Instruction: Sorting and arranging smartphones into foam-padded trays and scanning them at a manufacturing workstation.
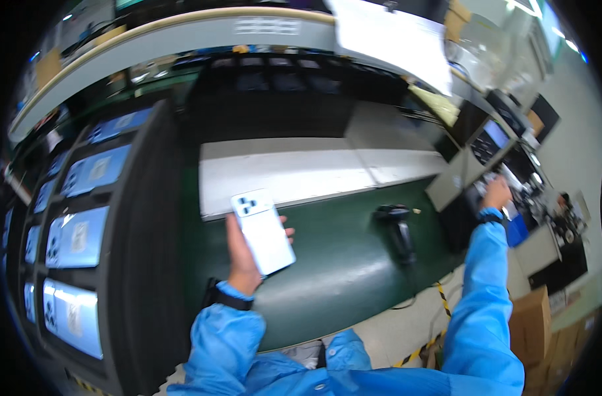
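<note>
In my left hand (pixel 239 254) is a pale blue smartphone (pixel 268 234), held above the green table (pixel 327 264) with its back and camera block facing up. My fingers wrap its edges, the thumb on the left side. My right arm stretches far to the right, where my right hand (pixel 495 196) is beside a grey box-shaped unit (pixel 457 173) with dark items in and around it. Blur hides the fingers there, so whether they hold anything is unclear.
A black foam rack (pixel 142 231) of blue phones with labels stands at the left. A black handheld scanner (pixel 398 231) sits on the table. White boards (pixel 281 168) lie behind, below a shelf (pixel 182 38). Cardboard boxes (pixel 531 323) are at the lower right.
</note>
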A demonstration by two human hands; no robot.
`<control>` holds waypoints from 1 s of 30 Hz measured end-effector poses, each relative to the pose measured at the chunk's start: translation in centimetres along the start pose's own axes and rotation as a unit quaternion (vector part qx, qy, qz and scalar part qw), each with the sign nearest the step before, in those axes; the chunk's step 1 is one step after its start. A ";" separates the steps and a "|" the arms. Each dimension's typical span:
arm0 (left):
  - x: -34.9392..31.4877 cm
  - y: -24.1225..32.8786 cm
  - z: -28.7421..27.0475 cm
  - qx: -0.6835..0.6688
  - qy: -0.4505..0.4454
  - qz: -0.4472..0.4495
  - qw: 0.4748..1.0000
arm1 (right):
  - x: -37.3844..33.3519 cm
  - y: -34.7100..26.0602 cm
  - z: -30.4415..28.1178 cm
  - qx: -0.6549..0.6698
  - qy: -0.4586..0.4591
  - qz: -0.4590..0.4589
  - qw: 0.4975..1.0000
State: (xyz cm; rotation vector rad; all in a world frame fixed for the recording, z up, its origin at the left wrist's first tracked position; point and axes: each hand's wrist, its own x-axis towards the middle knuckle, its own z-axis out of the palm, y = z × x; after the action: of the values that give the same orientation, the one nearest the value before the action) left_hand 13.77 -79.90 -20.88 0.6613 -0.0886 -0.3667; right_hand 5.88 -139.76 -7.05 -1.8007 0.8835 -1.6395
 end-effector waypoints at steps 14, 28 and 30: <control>-1.5 1.4 0.4 -0.087 0.008 -0.025 0.996 | -36.4 -21.6 -0.2 0.154 -0.812 0.188 0.531; -1.8 1.0 1.7 0.106 0.016 0.028 0.994 | -40.7 -20.1 2.0 0.188 -0.698 0.136 0.678; -1.8 0.6 1.2 0.088 0.046 0.024 0.995 | -40.0 -20.7 1.7 0.167 -0.679 0.159 0.697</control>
State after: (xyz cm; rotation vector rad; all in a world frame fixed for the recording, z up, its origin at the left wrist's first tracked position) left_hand 12.05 -79.54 -19.49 0.8482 -0.0500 -0.2834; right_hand 8.10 -95.83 -16.82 -1.7984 0.1113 0.0427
